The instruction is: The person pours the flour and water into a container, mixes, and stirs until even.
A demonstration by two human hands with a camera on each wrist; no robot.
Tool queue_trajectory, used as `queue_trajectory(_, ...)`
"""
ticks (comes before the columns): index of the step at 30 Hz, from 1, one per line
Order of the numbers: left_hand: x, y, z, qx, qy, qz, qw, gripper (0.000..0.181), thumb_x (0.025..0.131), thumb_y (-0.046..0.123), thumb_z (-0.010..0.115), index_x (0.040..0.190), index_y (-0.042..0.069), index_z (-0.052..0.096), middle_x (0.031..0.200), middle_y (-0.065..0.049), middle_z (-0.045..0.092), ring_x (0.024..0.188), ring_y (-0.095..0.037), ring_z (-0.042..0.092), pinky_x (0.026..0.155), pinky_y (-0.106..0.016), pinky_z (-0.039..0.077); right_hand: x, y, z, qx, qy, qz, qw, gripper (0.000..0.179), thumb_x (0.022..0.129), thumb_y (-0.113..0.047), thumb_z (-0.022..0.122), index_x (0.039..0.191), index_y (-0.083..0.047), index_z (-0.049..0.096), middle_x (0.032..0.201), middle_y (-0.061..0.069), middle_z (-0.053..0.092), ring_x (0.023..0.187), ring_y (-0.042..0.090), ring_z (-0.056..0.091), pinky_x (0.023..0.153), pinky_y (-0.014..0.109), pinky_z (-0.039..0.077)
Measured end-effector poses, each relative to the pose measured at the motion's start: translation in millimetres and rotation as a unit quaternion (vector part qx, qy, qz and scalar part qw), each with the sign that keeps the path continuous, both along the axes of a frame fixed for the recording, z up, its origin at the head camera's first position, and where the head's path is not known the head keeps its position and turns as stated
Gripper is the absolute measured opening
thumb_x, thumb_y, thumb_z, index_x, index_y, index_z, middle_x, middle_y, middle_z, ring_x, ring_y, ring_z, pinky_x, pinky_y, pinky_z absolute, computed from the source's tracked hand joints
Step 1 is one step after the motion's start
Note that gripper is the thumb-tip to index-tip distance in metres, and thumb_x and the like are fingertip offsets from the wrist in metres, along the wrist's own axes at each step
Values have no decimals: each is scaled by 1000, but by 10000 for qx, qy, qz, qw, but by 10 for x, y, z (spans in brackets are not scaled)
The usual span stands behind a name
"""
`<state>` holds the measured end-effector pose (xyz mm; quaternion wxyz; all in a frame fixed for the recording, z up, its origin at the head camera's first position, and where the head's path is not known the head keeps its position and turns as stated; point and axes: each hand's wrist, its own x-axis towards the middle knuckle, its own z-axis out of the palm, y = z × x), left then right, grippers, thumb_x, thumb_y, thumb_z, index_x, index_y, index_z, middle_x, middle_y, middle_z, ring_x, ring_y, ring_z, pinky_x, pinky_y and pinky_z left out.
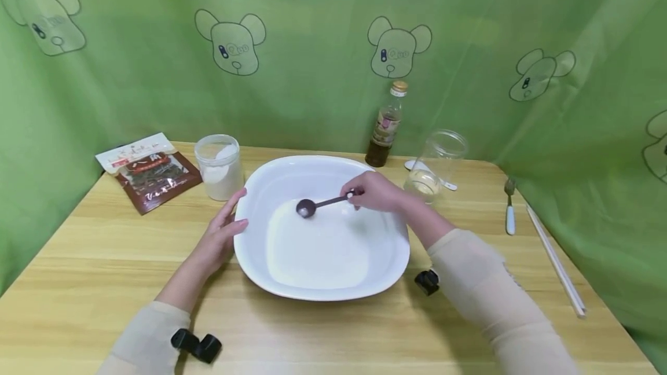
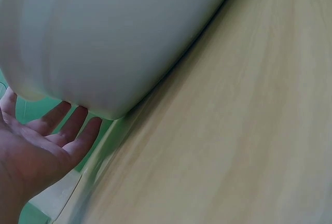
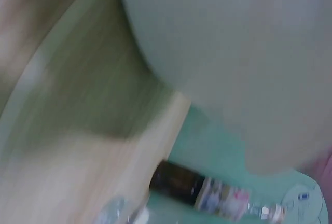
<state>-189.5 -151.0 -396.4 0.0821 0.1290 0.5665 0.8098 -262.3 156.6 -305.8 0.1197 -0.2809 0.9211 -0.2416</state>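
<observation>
A white basin (image 1: pixel 323 287) stands at the middle of the table, its floor showing an off-white area. My right hand (image 1: pixel 376 192) reaches over the basin's right side and pinches the handle of a dark measuring spoon (image 1: pixel 306 208). The spoon's round bowl is over the inside of the basin, with a pale spot in it. At the basin's left side, my left hand (image 1: pixel 221 237) has its thumb and forefinger at the rim. In the left wrist view, the spread fingers (image 2: pixel 78 125) touch the basin's outer wall. The right hand is almost wholly out of the right wrist view.
Behind the basin stand a jar of white powder (image 1: pixel 223 181), a brown spice packet (image 1: pixel 158 175) and a bottle of dark liquid (image 1: pixel 383 132). A clear glass (image 1: pixel 440 161) overlaps a white spoon (image 1: pixel 449 185). Farther right lie a fork (image 1: pixel 510 213) and chopsticks (image 1: pixel 557 262). Green curtain (image 1: pixel 323 103) encloses the table.
</observation>
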Motion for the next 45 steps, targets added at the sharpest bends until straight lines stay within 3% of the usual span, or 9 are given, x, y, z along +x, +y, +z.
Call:
queue_trajectory(6,2,-2,2,29,64,15,10000,63,82,4,44,138,13,17,132,-26,23,103,-22,47,82,-33,44,105,-244,-53,-466,-1009,422,9929,18,79,-1,56,93,-7,66,60,2,60,49,11,43,47,20,33)
queue_trajectory(11,-11,2,6,-22,67,16,10000,64,82,4,44,138,13,17,131,-26,24,102,-22,48,82,-33,45,328,-116,11,-482,-1618,817,9822,18,78,0,57,92,-6,65,59,3,59,46,9,39,43,18,30)
queue_trajectory(16,-17,-7,9,-28,-5,24,10000,64,81,4,45,138,14,17,131,-26,24,101,-22,48,81,-33,45,388,217,84,-315,-1418,791,9862,18,77,1,56,91,-5,65,59,2,59,49,11,44,43,17,32)
queue_trajectory(21,-4,-2,12,-29,-12,23,10000,64,82,4,43,139,13,16,130,-26,25,100,-21,48,80,-33,45,293,425,142,-236,-932,98,9953,18,77,1,55,92,-2,65,60,3,59,48,12,44,40,18,30)
queue_trajectory(26,-4,1,8,-41,-17,17,10000,64,82,4,43,139,13,15,129,-26,25,101,-22,48,80,-33,46,113,328,73,-140,-519,-611,9967,18,78,-4,58,94,-4,65,61,1,60,50,16,45,45,22,34)
queue_trajectory(30,-4,2,-3,-50,-24,7,10000,64,82,4,43,139,13,15,130,-26,24,102,-23,47,80,-34,46,-6,96,-34,-361,-527,-810,9947,20,77,-5,59,96,-5,64,62,2,61,59,22,51,50,25,37)
queue_trajectory(34,0,5,-11,-46,-22,43,10000,64,81,4,43,139,13,16,131,-25,24,101,-22,48,80,-33,46,-32,-165,-115,-800,-1056,-715,9886,19,78,-4,58,96,-4,64,63,5,61,50,15,46,44,20,34)
queue_trajectory(38,1,1,-3,-42,40,22,10000,64,81,4,43,139,13,15,132,-26,23,102,-20,47,81,-33,45,65,-302,-137,-1095,-1838,-464,9758,18,80,-2,55,96,-3,64,63,9,61,41,9,33,38,18,26)
queue_trajectory(45,2,2,2,-4,13,-9,10000,64,82,3,42,139,13,15,132,-25,23,102,-21,47,82,-32,45,355,-60,-6,-1050,-2729,-88,9563,18,78,-1,55,94,-1,64,62,11,59,38,8,29,36,16,22)
